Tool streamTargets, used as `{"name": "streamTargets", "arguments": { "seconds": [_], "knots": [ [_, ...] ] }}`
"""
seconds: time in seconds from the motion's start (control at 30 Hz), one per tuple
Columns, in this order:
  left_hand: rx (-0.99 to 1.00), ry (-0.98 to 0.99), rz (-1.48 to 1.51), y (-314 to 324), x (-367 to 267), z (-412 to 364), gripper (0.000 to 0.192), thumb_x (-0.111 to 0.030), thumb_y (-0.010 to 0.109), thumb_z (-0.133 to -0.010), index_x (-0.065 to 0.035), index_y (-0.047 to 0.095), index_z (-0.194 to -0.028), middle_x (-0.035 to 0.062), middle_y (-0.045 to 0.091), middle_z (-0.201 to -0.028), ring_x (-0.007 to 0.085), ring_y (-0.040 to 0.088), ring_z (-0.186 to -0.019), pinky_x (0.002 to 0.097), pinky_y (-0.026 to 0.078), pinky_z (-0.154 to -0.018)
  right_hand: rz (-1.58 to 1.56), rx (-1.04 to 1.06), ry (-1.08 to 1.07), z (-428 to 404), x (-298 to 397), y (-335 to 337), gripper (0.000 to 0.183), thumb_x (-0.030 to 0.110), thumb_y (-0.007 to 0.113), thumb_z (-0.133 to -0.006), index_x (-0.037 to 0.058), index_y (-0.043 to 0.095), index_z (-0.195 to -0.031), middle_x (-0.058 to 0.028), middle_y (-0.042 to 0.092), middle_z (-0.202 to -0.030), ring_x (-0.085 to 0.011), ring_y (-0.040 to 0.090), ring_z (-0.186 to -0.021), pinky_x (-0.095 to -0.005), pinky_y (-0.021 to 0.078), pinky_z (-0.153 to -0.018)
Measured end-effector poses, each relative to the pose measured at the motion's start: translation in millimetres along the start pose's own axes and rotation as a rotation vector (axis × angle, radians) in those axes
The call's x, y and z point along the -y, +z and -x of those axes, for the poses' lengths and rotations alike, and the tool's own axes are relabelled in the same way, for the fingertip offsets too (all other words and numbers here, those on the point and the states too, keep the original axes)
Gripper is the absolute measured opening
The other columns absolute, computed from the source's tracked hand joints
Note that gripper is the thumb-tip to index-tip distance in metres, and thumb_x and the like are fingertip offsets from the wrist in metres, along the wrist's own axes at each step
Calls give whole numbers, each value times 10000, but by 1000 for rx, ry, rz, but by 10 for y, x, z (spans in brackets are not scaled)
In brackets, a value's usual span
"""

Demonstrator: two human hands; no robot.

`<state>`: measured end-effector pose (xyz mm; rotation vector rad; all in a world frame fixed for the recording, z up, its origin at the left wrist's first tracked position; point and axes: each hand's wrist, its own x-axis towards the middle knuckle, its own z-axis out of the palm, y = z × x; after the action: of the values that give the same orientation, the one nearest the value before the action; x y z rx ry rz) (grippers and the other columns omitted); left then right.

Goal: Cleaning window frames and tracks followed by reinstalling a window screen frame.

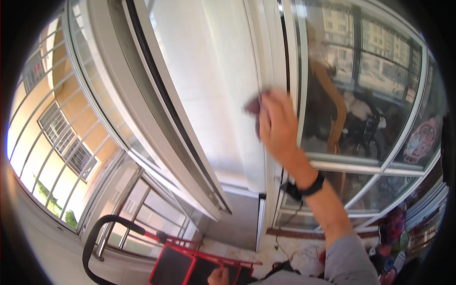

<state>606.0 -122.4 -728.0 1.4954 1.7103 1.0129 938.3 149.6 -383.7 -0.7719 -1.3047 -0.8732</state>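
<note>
My right hand [279,123] is raised in front of me, its fingers closed on a dark maroon cloth [253,107]. The cloth is against or close to the white frame [263,71] beside the glass; blur hides whether they touch. A black band [313,185] circles that wrist. Low in the view, my left hand [218,276] is curled near the red edge of a stepladder; whether it grips anything cannot be told. The white door or window sash [164,117] stands swung out to the left of the white frame.
A red stepladder with black treads [172,263] and a looped black handrail [89,245] stands below. Metal window bars [53,142] are at left. Glass panes [356,89] with reflections fill the right. Assorted items [392,242] and a cable [285,249] lie low at right.
</note>
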Motion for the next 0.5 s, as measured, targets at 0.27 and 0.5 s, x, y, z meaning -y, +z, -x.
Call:
{"name": "streamTargets", "arguments": {
  "seconds": [0.27,0.5],
  "knots": [
    [56,84,-125,66,170,76,254,-235,643,-918,-4,716,-992,231,705,-898,371,708,-845,403,548,-739,22,221,-100,-34,69,-343,417,-116,662,-703,-8,659,-1106,-118,584,-1103,-299,618,-950,-369,559,-675],
    [32,-9,-46,284,227,-239,198,-213,651,-912,-31,728,-924,180,679,-748,279,675,-704,351,534,-687,-102,136,-179,-1509,-120,-115,284,-123,654,-726,-16,662,-988,-115,618,-981,-300,651,-847,-365,555,-680]
  ]
}}
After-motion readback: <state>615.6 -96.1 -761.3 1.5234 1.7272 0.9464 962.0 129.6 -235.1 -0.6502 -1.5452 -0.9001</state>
